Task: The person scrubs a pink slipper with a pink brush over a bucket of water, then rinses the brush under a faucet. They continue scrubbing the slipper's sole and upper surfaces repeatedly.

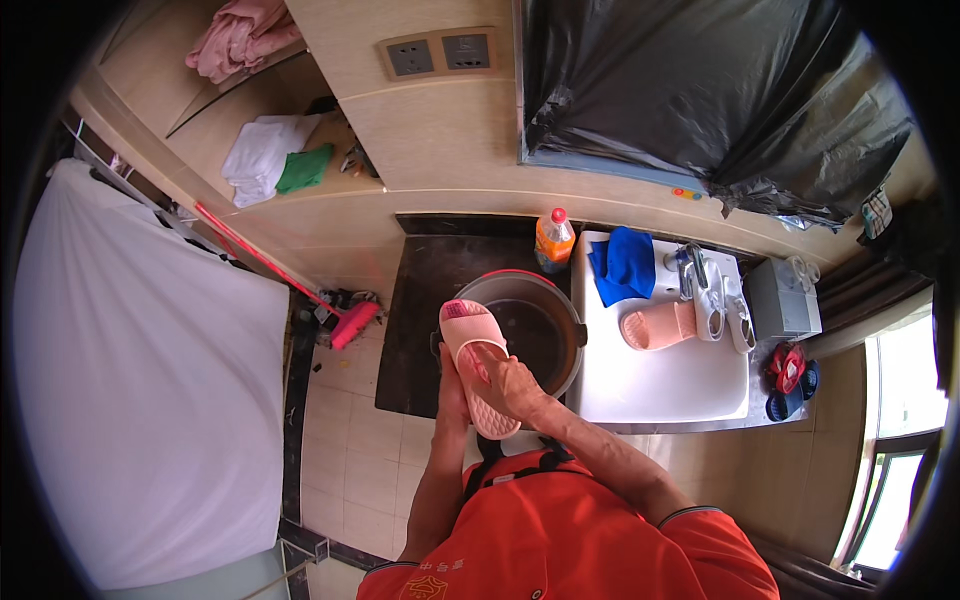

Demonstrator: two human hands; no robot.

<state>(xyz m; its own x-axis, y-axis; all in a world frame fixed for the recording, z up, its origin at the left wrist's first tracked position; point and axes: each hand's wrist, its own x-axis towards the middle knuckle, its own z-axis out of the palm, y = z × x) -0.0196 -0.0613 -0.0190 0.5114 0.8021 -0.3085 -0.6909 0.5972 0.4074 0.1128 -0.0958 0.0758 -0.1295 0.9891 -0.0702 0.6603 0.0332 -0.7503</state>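
A pink slide slipper is held over the near left rim of a grey bucket. My left hand supports the slipper from its left side and underneath, its fingers mostly hidden. On the insole just behind the strap lies my right hand; part of a pink thing shows under the strap by its fingers, too covered to name. A darker pink patch shows at the slipper's toe end. Another pink slipper rests in the white sink, beside a pair of white shoes.
Behind the bucket stands a bottle of orange liquid. Blue cloths lie on the sink's back left, near the faucet. A grey box and red footwear are at right. A pink broom leans at left.
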